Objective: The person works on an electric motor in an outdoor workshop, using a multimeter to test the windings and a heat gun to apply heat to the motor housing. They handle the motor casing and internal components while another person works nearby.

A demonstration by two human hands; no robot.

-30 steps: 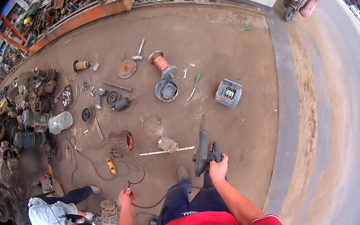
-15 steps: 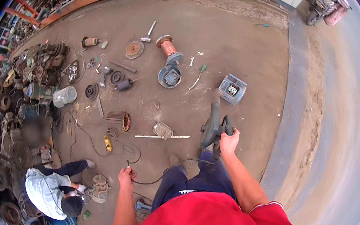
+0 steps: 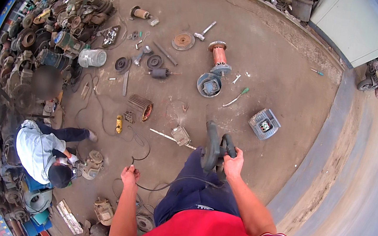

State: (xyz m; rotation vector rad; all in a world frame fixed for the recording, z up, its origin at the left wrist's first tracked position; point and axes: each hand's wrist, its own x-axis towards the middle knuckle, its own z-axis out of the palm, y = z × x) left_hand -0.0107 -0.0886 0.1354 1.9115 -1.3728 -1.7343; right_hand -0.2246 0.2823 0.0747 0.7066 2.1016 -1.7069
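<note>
My right hand [image 3: 234,163] wraps the handle [image 3: 230,146] of the dark blower [image 3: 211,154], whose body lies just left of that grip, nozzle [image 3: 211,130] pointing away from me, while my left hand [image 3: 130,176] (farther off) pinches the cord [image 3: 181,179].

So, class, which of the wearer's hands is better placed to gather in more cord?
Probably the left hand: it holds the black cord and nothing else visible. The right hand looks less free, since it grips the dark handheld power tool.
</note>
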